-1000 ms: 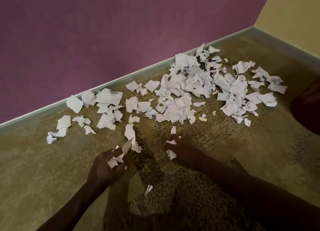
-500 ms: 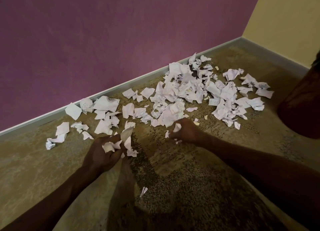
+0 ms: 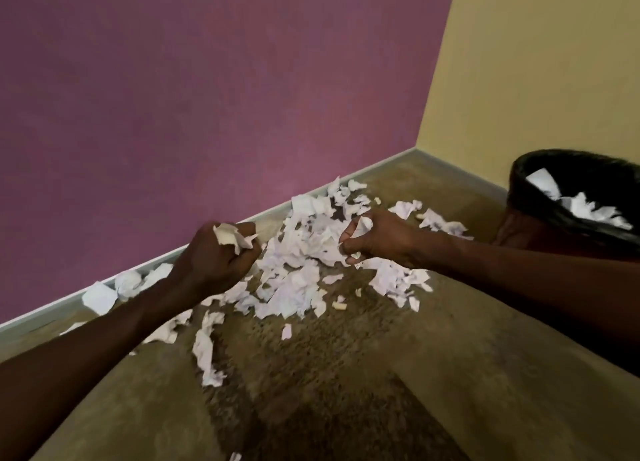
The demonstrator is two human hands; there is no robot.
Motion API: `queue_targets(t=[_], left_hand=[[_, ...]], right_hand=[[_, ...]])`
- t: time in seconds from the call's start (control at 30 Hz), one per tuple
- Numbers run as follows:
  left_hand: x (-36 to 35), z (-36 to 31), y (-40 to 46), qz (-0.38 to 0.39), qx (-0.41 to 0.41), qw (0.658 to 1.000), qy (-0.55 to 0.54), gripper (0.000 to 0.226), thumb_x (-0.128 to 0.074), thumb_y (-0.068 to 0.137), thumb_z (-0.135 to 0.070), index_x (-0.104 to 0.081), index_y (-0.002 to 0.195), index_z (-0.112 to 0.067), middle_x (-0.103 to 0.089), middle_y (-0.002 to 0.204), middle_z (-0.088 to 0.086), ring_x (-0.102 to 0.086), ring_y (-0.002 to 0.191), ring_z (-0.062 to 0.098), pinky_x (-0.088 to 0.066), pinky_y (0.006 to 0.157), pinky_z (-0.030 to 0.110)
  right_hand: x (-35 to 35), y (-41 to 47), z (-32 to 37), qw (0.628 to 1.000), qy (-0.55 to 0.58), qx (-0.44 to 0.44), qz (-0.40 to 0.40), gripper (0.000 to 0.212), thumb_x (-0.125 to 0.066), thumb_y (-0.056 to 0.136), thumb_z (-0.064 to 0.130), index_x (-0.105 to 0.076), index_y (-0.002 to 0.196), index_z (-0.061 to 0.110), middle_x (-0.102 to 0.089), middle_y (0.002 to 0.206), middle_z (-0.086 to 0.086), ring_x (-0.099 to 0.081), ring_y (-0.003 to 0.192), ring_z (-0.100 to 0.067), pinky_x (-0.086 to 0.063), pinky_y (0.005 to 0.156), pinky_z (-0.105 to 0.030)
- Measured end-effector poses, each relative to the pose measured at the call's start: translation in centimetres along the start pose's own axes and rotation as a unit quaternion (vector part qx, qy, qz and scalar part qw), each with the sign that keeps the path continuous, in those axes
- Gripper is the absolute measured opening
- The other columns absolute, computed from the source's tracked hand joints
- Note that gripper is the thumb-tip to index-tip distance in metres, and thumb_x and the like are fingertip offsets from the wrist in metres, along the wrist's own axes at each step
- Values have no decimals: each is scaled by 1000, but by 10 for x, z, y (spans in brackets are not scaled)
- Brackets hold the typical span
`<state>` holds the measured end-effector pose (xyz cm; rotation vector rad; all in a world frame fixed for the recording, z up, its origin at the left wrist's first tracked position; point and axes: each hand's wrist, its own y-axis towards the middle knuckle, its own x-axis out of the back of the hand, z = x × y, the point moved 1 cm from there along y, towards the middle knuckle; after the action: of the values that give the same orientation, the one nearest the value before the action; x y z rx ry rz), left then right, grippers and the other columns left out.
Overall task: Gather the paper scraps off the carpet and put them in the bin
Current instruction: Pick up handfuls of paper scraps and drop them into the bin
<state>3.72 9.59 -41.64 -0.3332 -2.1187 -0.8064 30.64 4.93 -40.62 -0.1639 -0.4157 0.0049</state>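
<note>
A heap of torn white paper scraps point(image 3: 298, 273) lies on the brown carpet point(image 3: 346, 374) along the skirting board. Raised above the heap's left side, my left hand point(image 3: 214, 260) is fisted around a crumpled wad of scraps point(image 3: 230, 237). My right hand point(image 3: 374, 239) hovers over the heap's right part, fingers closed on a few scraps point(image 3: 362, 225). The bin point(image 3: 540, 197), dark with a black liner, stands at the far right and has white paper inside. Both forearms hide part of the scraps.
A purple wall point(image 3: 207, 97) meets a yellow wall point(image 3: 536, 80) in the corner behind the heap. A pale skirting board point(image 3: 52, 310) runs along the carpet's far edge. Loose scraps lie near me, one long strip point(image 3: 206, 353) and one bit point(image 3: 235, 456) at the bottom edge.
Both hands have lifted off the carpet with scraps in them and moved up and right. The view has swung upward and right, so the bin's open top now shows.
</note>
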Motion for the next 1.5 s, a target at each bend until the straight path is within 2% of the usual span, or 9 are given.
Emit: queue_targets(t=[0.1, 0.27, 0.4, 0.7, 1.1, 1.17, 1.33, 1.4, 1.5], left_hand=[[-4, -44, 38, -2, -38, 999, -22, 56, -43, 90, -43, -63, 52, -8, -52, 47, -35, -57, 51, -9, -33, 48, 1], [-32, -100, 101, -21, -108, 989, -94, 39, -45, 90, -29, -48, 59, -6, -50, 50, 4, -49, 49, 21, -36, 46, 38], [-69, -152, 139, -34, -109, 984, -140, 37, -48, 85, -24, -43, 49, -16, -49, 46, -2, -44, 42, 15, -31, 42, 32], [-181, -287, 213, 0, -14, 956, -292, 35, -49, 82, -35, -59, 59, -11, -66, 61, 5, -62, 59, 21, -49, 58, 34], [-312, -394, 268, 252, 91, 919, -289, 34, -50, 92, -44, -51, 80, -12, -47, 66, 2, -42, 56, 21, -32, 54, 26], [-328, -396, 269, 316, 81, 909, -259, 46, -51, 92, -53, -60, 98, -8, -59, 81, 7, -53, 65, 20, -43, 63, 27], [-347, -394, 264, 360, 86, 894, -254, 90, -41, 88, -73, -43, 144, -3, -46, 146, 18, -50, 125, 35, -42, 92, 40], [-348, -391, 265, 322, 86, 905, -264, 81, -39, 94, -65, -51, 135, 3, -54, 133, 24, -56, 116, 37, -40, 83, 37], [-337, -389, 267, 246, 61, 940, -228, 55, -40, 103, -39, -45, 61, -4, -45, 61, 12, -43, 55, 23, -30, 55, 28]], right_hand=[[41, -6, 8, 998, 25, 24, -48, 13, -72, 73, -12, -64, 81, -6, -64, 76, -18, -67, 67, -24, -61, 66, -36], [104, -23, 7, 992, 37, 34, -114, 15, -76, 74, -4, -66, 84, -4, -71, 76, -15, -71, 69, -25, -61, 65, -36], [158, -40, -3, 983, 26, 42, -179, 17, -79, 74, 2, -69, 86, -6, -73, 77, -17, -72, 74, -29, -60, 76, -45], [281, -86, -30, 939, 39, 19, -341, 3, -66, 77, -11, -63, 76, -9, -57, 47, -13, -52, 34, -14, -39, 38, -16], [383, -97, -117, 903, -73, -139, -401, 9, -67, 72, -3, -66, 77, -9, -59, 63, -18, -54, 49, -25, -46, 49, -22], [383, -97, -126, 909, -87, -184, -364, 6, -69, 76, -3, -63, 76, -5, -56, 65, -14, -56, 40, -15, -41, 35, -13], [381, -92, -141, 925, -86, -232, -287, 13, -64, 84, -2, -66, 97, -1, -57, 91, -13, -57, 80, -29, -55, 40, -33], [381, -91, -143, 926, -98, -233, -280, 15, -65, 84, -2, -66, 98, -2, -56, 88, -15, -58, 70, -29, -51, 37, -28], [381, -90, -141, 915, -171, -228, -286, 15, -64, 86, -1, -67, 101, -4, -63, 92, -16, -60, 54, -15, -50, 39, -25]])
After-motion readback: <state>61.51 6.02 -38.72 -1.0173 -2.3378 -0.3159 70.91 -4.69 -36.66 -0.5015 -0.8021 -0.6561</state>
